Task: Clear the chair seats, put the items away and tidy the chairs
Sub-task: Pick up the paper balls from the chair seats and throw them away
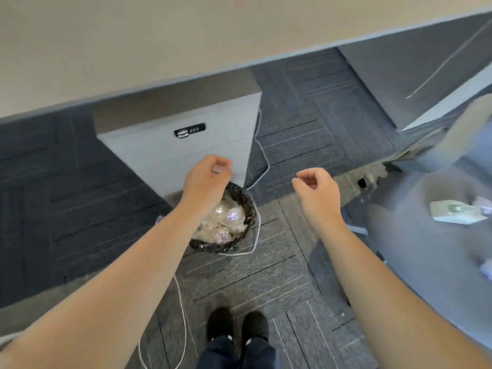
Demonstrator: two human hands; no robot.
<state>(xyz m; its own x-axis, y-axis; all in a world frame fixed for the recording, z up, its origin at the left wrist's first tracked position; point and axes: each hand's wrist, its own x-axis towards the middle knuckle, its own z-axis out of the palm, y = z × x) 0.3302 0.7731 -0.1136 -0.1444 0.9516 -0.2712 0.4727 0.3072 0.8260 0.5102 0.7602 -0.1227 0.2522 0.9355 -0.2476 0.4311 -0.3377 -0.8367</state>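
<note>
Head view: left hand (207, 179) loosely curled over the bin (249, 209), right hand (316, 190) curled, seemingly empty; white box (458, 214) on chair seat (415, 235), rightward, nearer right hand.

A grey drawer cabinet (175, 145) with a combination lock (189, 130) stands under the desk (133, 35); a white cable (262, 153) runs beside it on the carpet (306, 123).
</note>
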